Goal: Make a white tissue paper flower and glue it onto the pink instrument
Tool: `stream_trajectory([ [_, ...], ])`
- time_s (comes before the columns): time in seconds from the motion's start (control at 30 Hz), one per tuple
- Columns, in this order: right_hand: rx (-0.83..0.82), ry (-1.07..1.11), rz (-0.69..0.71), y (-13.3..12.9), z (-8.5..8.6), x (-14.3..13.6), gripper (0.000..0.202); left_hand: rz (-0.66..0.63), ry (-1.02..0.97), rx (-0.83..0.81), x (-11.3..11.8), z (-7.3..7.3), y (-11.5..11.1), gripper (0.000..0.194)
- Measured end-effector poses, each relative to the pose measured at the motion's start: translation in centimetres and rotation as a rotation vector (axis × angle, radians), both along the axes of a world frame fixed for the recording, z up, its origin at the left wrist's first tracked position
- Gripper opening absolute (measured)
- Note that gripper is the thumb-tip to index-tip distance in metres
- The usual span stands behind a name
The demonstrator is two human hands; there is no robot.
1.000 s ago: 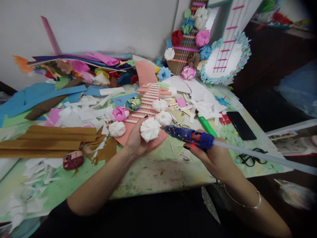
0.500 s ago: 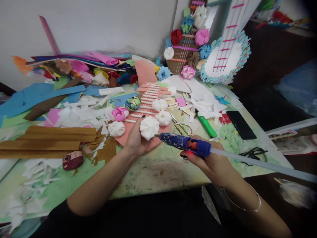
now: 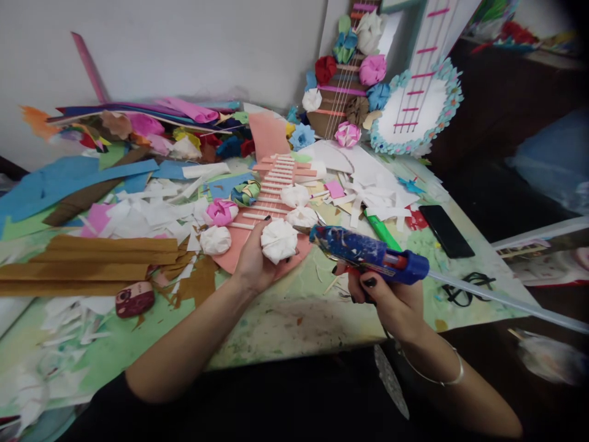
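Between the thumb and fingers of my left hand (image 3: 253,264) is a white paper flower (image 3: 279,240), held above the lower end of a pink paper guitar (image 3: 230,255). My right hand (image 3: 391,301) grips a blue hot glue gun (image 3: 359,248) with a long glue stick (image 3: 506,301) out of its back. Its nozzle points left, a little apart from the flower's right side. On the guitar sit a pink paper flower (image 3: 221,212), a green and blue one (image 3: 246,193) and several more white ones. White strips run across its neck.
Scissors lie mostly hidden behind the glue gun. A green cutter (image 3: 381,227), black phone (image 3: 446,231) and black cord (image 3: 469,287) are to the right. Brown crepe paper (image 3: 92,264), a maroon case (image 3: 134,299) and white scraps lie left. Two decorated paper instruments (image 3: 416,116) lean on the wall.
My right hand has drawn the glue gun to the right, away from the white flower, and its grip has turned. My left hand has kept the flower almost in place.
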State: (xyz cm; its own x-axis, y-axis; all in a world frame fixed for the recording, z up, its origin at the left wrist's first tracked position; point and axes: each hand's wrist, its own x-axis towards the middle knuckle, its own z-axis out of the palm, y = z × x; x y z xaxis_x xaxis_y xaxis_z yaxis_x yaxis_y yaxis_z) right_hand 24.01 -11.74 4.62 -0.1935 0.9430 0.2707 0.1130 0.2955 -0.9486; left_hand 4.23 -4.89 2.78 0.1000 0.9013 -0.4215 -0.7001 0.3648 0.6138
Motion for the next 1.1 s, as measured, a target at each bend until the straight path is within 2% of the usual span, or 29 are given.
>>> stream_trajectory([
  [0.1, -0.116, 0.265, 0.023, -0.1, -0.9, -0.7, 0.034, -0.049, -0.004, -0.014, -0.2, 0.1, -0.2, 0.034],
  [0.2, -0.199, 0.377, 0.018, 0.0, -1.2, -1.3, 0.037, -0.081, -0.021, -0.069, -0.2, 0.3, -0.3, 0.030],
  [0.3, -0.207, 0.436, 0.014, 0.0, -1.2, -1.7, 0.035, -0.073, -0.056, -0.121, 0.2, 0.5, -0.5, 0.028],
  [0.47, -0.177, 0.374, 0.055, 0.0, -0.7, -2.1, 0.034, -0.095, -0.091, -0.167, 0.7, 0.7, -1.1, 0.033],
  [0.6, -0.145, 0.323, 0.085, 0.0, 0.1, -2.3, 0.036, -0.135, -0.103, -0.055, 0.7, 0.6, -1.9, 0.030],
  [0.8, -0.082, 0.252, 0.028, 0.4, 1.1, -2.3, 0.037, -0.179, -0.130, -0.080, 0.5, 0.8, -2.8, 0.035],
  [0.93, -0.037, 0.195, -0.024, 0.8, 0.7, -1.9, 0.031, -0.170, -0.143, -0.099, 0.2, 0.9, -3.0, 0.038],
  [1.1, -0.024, 0.067, -0.115, 0.5, -1.0, -0.9, 0.027, -0.092, -0.185, -0.079, -0.4, 1.1, -2.8, 0.039],
])
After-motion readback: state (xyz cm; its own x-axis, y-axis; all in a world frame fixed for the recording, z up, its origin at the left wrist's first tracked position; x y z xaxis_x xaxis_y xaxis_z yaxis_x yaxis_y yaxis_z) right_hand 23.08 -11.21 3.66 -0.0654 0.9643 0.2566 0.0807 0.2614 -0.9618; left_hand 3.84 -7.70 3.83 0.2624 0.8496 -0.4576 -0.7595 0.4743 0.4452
